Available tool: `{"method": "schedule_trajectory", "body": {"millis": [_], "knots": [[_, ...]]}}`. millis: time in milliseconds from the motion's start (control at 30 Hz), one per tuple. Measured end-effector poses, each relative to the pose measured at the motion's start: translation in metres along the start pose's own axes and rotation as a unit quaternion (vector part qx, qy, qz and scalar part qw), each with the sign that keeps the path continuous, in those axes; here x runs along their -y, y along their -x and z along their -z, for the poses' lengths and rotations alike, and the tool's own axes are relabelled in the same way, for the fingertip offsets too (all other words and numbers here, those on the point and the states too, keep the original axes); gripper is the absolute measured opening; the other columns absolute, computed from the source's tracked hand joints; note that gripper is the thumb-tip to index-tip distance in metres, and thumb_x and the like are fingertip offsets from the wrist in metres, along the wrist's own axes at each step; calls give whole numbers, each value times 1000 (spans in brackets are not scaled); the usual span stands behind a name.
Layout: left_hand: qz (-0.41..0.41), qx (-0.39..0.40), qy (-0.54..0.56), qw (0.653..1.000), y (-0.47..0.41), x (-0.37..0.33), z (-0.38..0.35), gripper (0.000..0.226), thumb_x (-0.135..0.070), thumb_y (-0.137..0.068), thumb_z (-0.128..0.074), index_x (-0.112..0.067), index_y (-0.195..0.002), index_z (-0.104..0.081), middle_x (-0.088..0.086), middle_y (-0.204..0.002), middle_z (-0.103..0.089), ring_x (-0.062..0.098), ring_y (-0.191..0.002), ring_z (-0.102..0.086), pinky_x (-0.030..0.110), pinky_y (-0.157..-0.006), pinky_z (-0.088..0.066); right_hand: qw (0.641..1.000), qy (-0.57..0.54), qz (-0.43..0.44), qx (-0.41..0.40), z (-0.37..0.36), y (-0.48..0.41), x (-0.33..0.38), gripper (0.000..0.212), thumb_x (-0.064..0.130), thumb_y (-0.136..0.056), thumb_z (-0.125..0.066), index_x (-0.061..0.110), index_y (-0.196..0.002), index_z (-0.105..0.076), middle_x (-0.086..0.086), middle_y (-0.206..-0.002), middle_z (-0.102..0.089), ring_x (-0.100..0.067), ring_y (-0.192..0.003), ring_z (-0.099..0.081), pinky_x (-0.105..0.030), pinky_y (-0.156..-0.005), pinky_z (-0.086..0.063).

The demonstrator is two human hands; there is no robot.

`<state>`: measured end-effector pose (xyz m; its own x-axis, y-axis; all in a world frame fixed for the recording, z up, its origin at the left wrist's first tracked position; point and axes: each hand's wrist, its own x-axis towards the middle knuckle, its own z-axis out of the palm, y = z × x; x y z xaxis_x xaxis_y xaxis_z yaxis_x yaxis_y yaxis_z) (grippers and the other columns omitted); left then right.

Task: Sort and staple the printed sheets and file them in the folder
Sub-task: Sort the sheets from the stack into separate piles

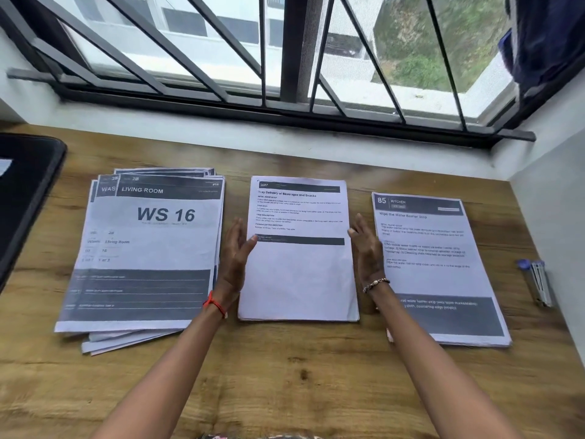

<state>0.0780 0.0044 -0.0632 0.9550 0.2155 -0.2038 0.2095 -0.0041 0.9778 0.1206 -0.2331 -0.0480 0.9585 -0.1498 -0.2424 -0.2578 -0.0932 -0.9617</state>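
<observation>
A black folder [28, 191] lies at the far left of the desk [285, 375]. Beside it sits the fanned WS 16 pile [148, 248]. My left hand [235, 251], fingers straight, touches the left edge of the middle pile [299, 274]. My right hand [364, 248], equally flat, touches the pile's right edge. Then come the kitchen pile [440, 280] and what looks like a stapler [538, 283].

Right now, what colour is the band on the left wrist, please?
The band is red; head view.

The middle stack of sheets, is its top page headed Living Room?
No, the middle stack is headed Tray Delivery of Beverages and Snacks; Living Room tops the left stack.
</observation>
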Motion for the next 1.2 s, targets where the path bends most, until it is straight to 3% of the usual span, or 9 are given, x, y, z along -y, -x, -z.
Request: {"method": "schedule_trajectory", "body": {"millis": [100, 233, 367, 433, 633, 800, 900, 1000, 1200], "knots": [[15, -7, 18, 1000, -15, -9, 0, 59, -15, -97, -46, -8, -149, -19, 4, -156, -19, 11, -142, -19, 19, -110, -18, 1000, 15, -10, 5, 2, -14, 15, 72, 31, -79, -56, -2, -139, -34, -9, -145, -39, -19, -135, -37, -33, -113, -30], [20, 12, 24, 999, -41, -22, 1, 52, -17, -98, -45, -5, -146, -27, 4, -151, -30, 8, -137, -31, 12, -100, -26, 999, 39, 1, 12, -4, -36, 30, 48, 10, -93, -49, -23, -123, -31, -38, -134, -30, -46, -124, -29, -42, -98, -28], [-8, 28, 19, 999, -61, -28, -3, 6, -11, -97, -45, -12, -93, -49, -7, -91, -51, -17, -73, -54, 7, -71, -41, 994, 96, 23, 40, -13, -57, 36, 46, 45, -80, -55, 9, -109, -58, -11, -109, -62, -15, -100, -57, -46, -96, -42], [-14, 27, -5, 1000, -66, -27, -4, 13, -19, -92, -49, -10, -86, -43, 1, -81, -41, -9, -66, -46, 7, -65, -39, 994, 99, 8, 37, -18, -68, 29, 66, 53, -78, -54, 12, -130, -50, -4, -133, -54, -13, -123, -48, -40, -110, -33], [-12, 49, -71, 996, -80, 4, 4, 64, -56, -82, -58, -19, -133, -48, 1, -136, -53, 19, -127, -48, 48, -109, -35, 993, 107, 19, 45, -26, -76, 18, 73, 57, -74, -53, 14, -133, -46, -3, -136, -50, -17, -127, -46, -42, -110, -34], [-7, 38, -95, 995, -96, 36, 10, 81, -70, -76, -57, -22, -139, -41, -2, -143, -46, 16, -133, -41, 50, -111, -31, 992, 114, 39, 45, -30, -72, 25, 67, 47, -77, -52, 14, -135, -44, 9, -131, -46, -8, -119, -45, -27, -107, -32], [0, 44, -94, 995, -74, -6, 3, 60, -53, -83, -60, -23, -133, -48, -4, -135, -53, 11, -126, -48, 43, -110, -35, 991, 124, 43, 37, -31, -73, 24, 58, 54, -73, -52, 13, -115, -53, 2, -116, -53, -13, -106, -49, -39, -104, -37], [-2, 22, -77, 997, -58, -37, -2, 63, -38, -85, -53, -18, -142, -35, -8, -147, -36, -1, -134, -34, 20, -111, -24, 990, 133, 46, 15, -34, -64, 34, 71, 51, -75, -51, 12, -134, -42, -6, -143, -38, -18, -134, -33, -37, -116, -23], [-65, -35, -61, 995, -39, -64, 20, 84, -56, -75, -52, -16, -146, -30, 2, -153, -29, 8, -138, -27, 28, -114, -22, 978, 109, 176, -13, -73, -20, 59, 76, 52, -74, -45, 2, -132, -45, -14, -143, -40, -22, -134, -35, -29, -111, -27]]}}
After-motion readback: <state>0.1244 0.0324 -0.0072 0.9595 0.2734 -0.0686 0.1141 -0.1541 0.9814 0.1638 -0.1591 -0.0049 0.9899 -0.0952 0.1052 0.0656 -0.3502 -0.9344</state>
